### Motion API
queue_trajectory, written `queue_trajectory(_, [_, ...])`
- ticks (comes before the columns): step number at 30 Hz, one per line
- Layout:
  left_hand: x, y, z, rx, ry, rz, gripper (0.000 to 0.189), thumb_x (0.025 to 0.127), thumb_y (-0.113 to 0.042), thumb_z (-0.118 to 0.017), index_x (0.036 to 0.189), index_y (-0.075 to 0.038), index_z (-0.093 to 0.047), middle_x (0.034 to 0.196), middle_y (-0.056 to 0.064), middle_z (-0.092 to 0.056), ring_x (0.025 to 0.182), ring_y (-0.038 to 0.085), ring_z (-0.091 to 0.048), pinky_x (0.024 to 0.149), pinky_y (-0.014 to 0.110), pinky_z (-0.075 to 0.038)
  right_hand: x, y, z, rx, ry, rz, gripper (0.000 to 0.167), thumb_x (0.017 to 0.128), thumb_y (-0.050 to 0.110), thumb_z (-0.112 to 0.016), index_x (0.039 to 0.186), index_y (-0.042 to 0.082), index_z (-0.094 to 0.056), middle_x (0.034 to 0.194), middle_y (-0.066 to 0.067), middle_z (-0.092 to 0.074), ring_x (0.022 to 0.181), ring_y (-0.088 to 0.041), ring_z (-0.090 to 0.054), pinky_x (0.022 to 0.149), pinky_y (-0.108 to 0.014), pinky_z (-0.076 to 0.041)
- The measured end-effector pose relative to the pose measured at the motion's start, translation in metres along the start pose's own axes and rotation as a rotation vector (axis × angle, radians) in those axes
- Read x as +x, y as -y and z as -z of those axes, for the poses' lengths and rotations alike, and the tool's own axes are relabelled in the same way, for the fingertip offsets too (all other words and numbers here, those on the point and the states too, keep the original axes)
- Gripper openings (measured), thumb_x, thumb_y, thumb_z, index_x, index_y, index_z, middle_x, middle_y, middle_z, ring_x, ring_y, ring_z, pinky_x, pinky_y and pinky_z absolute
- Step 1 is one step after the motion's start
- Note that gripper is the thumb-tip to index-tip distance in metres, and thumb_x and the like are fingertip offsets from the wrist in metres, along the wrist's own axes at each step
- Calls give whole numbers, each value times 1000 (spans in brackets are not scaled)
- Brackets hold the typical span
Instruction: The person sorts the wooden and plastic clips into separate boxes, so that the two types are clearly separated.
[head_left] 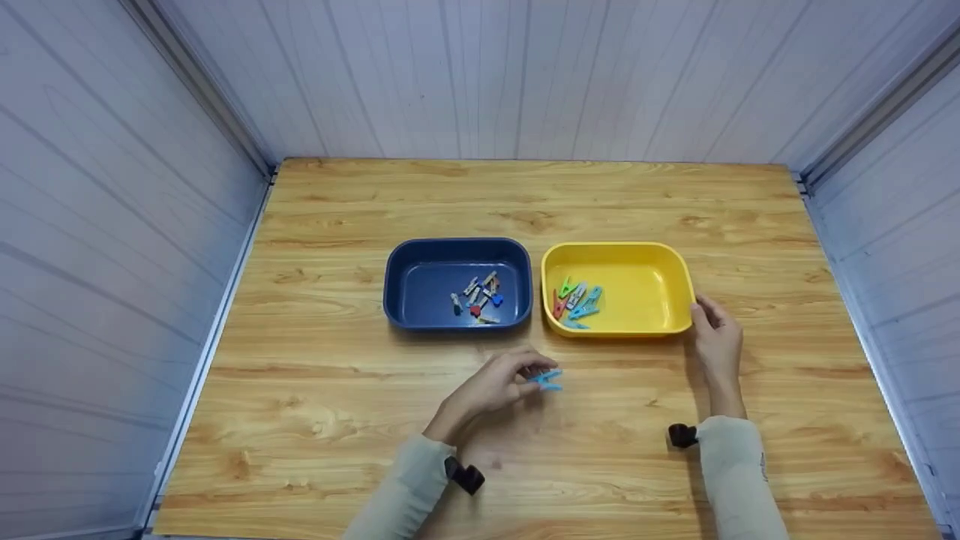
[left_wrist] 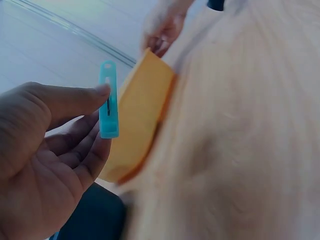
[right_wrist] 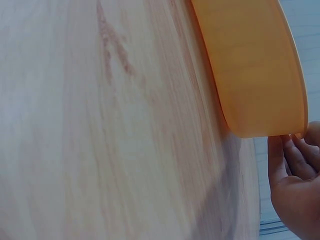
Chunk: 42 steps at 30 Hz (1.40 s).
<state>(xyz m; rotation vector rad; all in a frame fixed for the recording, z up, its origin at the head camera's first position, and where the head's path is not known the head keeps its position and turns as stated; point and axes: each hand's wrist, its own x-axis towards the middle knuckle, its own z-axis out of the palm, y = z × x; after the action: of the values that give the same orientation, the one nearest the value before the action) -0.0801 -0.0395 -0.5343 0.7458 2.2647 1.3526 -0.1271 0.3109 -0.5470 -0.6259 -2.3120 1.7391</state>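
Note:
My left hand (head_left: 501, 381) pinches a light-blue plastic clothespin (head_left: 547, 379) between thumb and fingers, in front of the two basins. In the left wrist view the clothespin (left_wrist: 108, 100) stands upright at the thumb tip, its metal spring showing. At the right end of the yellow basin (head_left: 622, 330), my right hand (head_left: 720, 349) holds the rim. The right wrist view shows its fingers (right_wrist: 276, 160) against the basin's outer wall (right_wrist: 255, 90). Several plastic clothespins (head_left: 586, 303), blue, green, red and grey, lie in the yellow basin's left part.
A dark blue basin (head_left: 459, 325) stands just left of the yellow one. Several small wooden clips (head_left: 484, 298), some with coloured decorations, lie in its right part. Both basins are on a wood-grain table (head_left: 315, 390), with pale panel walls (head_left: 480, 82) at the back and sides.

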Motion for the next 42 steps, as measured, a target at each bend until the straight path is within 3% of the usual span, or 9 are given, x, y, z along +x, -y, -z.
queue_trajectory(10, [28, -20, 17, 35, -61, -43, 27, 89, -14, -67, 116, -14, -67, 106, -1, -62, 93, 9, -57, 86, 37, -52, 13, -22, -1, -1, -6, -4, 41, 95, 28, -57, 130, 7, -59, 132, -11, -59, 113, -6, -55, 89, -9, -44])
queue_trajectory(22, [66, -35, 34, 152, -99, -54, 27, 89, -12, -67, 116, -8, -67, 104, 2, -61, 91, 11, -56, 81, 21, -48, 15, -24, -1, 21, -7, 1, 41, 95, 27, -57, 130, 6, -58, 133, -13, -58, 113, -5, -54, 89, -9, -43])
queue_trajectory(26, [78, -38, 34, 231, -97, -52, 28, 90, -13, -66, 117, -9, -67, 107, 4, -62, 95, 14, -57, 84, 21, -47, 13, -22, 0, 11, 1, -14, 41, 95, 28, -57, 131, 7, -58, 134, -11, -57, 116, -8, -53, 91, -10, -43])
queue_trajectory(29, [86, -41, 33, 300, -93, -59, 28, 90, -13, -65, 118, -9, -66, 110, 5, -62, 99, 15, -58, 89, 23, -47, 7, -15, 0, 20, -4, -5, 38, 96, 22, -58, 129, 4, -59, 130, -14, -59, 108, -4, -56, 86, -9, -44])
queue_trajectory(33, [95, -45, 30, 382, -90, -28, 29, 91, -12, -63, 120, -7, -65, 113, 5, -60, 104, 15, -56, 95, 26, -46, -1, 0, 0, 36, -17, 6, 36, 94, 14, -58, 126, -3, -59, 125, -20, -60, 96, 1, -57, 79, -8, -45])
queue_trajectory(42, [114, -42, 22, 557, -74, 47, 29, 93, -13, -60, 123, -11, -62, 114, 2, -55, 102, 12, -51, 94, 24, -46, -5, 7, 0, 12, 1, 16, 38, 95, 16, -58, 129, -3, -57, 128, -22, -58, 97, 2, -56, 80, -7, -44])
